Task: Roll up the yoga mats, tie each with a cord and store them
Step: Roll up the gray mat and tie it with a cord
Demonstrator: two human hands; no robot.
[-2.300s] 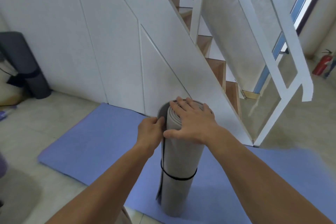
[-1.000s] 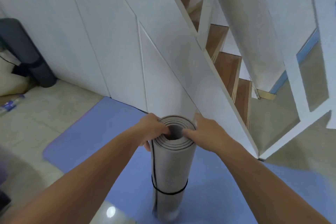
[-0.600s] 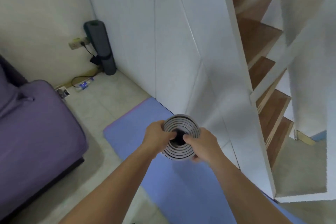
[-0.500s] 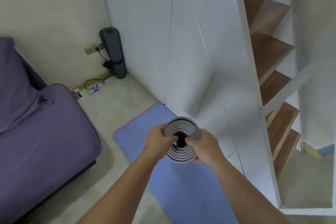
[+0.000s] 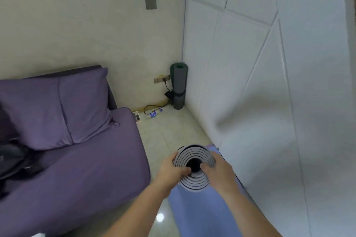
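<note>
View from above: a rolled grey mat (image 5: pixel 194 157) stands on end, its spiral end facing the camera, over a flat blue mat (image 5: pixel 202 211) on the floor beside a white panelled wall (image 5: pixel 279 102). Left hand (image 5: pixel 170 170) & right hand (image 5: pixel 218 172) pinch the top rim, thumbs in the core, fingers curled round the outside. Cord not visible from this angle. Likely the storing step. Next: carry the roll to the corner, where a dark rolled mat (image 5: pixel 178 86) stands strapped, w/ a purple sofa (image 5: pixel 67 140) to the left, & set it upright.
</note>
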